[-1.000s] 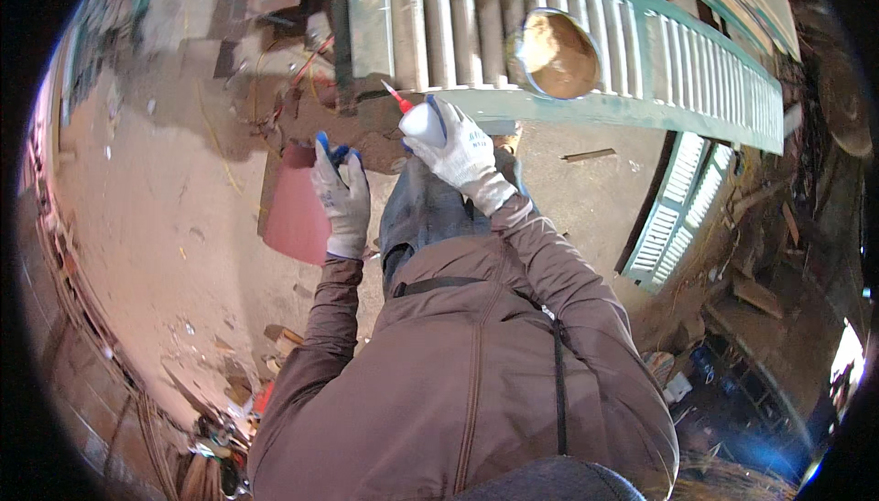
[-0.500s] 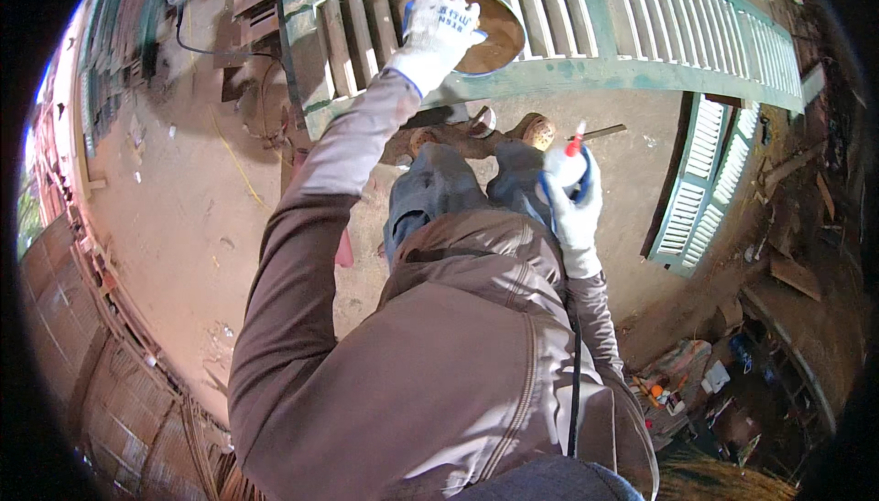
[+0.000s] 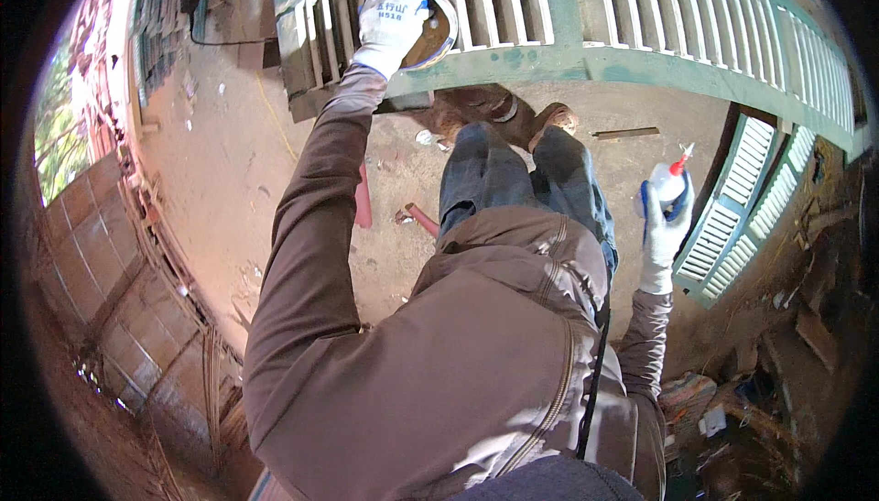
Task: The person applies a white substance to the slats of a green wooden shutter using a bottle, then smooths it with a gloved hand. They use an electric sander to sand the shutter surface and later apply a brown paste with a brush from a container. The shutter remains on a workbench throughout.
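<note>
Green slatted panel (image 3: 499, 64): stretched across the top of the view, pale slats in a green frame, and bore the bowl on its left part. The gapped slats seemed an uneven seat, so a hard push could have rocked whatever stood there.
Smaller shutter (image 3: 732, 217): stood or lay at the right, near the right hand; I could not tell which. A careless outward swing of that arm might have knocked it.
Bowl (image 3: 447, 32): round, light-rimmed, with brown matter inside, resting on the slats. The likeliest trouble was tipping, caused by the left hand pressing or dragging on one side; the contents would then have spilled through the gaps.
Left hand (image 3: 386, 29): gloved, reached to the bowl's left side, fingers bent. Whether they gripped the rim or dug into the contents could not be told. One second earlier it was well apart from the bowl.
Right hand (image 3: 667, 226): gloved, fingers wrapped around the bottle, out to the right of the knees. One second earlier it was close by the panel's edge.
White bottle (image 3: 660, 182): nozzle upward, held clear of the panel. Too strong a squeeze could have wasted its contents.
Red nozzle collar (image 3: 678, 168): topped by a pale tip, which might have dripped if tilted down.
</note>
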`<action>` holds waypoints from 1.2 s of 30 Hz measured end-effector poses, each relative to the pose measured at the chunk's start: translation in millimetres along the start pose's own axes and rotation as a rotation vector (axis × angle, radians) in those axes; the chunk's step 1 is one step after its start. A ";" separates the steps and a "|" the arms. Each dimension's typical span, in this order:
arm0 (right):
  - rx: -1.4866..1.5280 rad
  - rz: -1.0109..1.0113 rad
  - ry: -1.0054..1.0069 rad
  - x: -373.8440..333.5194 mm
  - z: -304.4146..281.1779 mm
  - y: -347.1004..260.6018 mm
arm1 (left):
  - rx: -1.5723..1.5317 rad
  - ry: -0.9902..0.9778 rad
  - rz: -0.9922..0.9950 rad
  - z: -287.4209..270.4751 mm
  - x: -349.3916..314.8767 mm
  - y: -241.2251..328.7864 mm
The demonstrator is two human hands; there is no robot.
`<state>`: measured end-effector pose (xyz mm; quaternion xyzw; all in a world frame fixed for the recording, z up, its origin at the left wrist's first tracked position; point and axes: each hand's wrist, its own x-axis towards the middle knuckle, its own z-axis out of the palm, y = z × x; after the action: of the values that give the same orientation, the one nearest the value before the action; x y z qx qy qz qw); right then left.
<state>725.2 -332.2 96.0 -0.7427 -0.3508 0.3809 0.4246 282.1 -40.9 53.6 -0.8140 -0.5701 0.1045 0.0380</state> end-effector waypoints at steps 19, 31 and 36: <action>0.132 0.094 -0.087 10.2 7.5 12.1 | -0.412 0.317 0.016 -33.9 -14.2 190.7; 0.163 0.106 0.001 20.8 -8.1 -4.4 | -0.374 0.397 0.069 3.9 10.3 221.2; 0.104 0.040 -0.023 31.9 -11.7 9.1 | -0.550 0.423 -0.063 -8.2 -1.8 215.9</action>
<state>751.9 -313.1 83.4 -0.7222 -0.3205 0.4154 0.4507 481.9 -117.0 22.8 -0.7793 -0.5814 -0.2253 -0.0625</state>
